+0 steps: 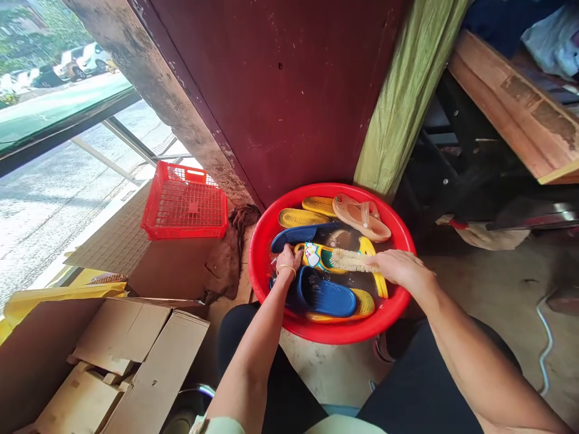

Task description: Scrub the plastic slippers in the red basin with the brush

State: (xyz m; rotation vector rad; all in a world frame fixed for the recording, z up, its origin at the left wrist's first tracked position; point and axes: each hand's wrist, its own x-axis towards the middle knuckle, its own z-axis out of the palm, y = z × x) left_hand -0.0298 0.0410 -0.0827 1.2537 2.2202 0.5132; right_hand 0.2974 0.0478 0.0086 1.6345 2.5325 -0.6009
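Observation:
A round red basin (pixel 266 289) holds water and several sandals. My left hand (pixel 288 261) grips the toe end of a yellow-and-green sandal (pixel 314 255) with a white cartoon figure on its strap. In my right hand (pixel 398 266) is a cream-bristled brush (pixel 348 260), its bristles over that sandal's footbed. Blue slippers lie behind and in front of it, the nearer one (pixel 332 296) partly over a yellow sole (pixel 364 303). A beige sandal (pixel 362 217) and two yellow soles, one of them patterned (pixel 301 217), sit along the far side.
A red plastic crate (pixel 187 202) stands beyond the basin to the left. An open cardboard box (pixel 158 355) is at the lower left. Behind the basin are a dark red panel (pixel 289 96) and a green curtain (pixel 398 102). A wooden board (pixel 515 102) juts in at right.

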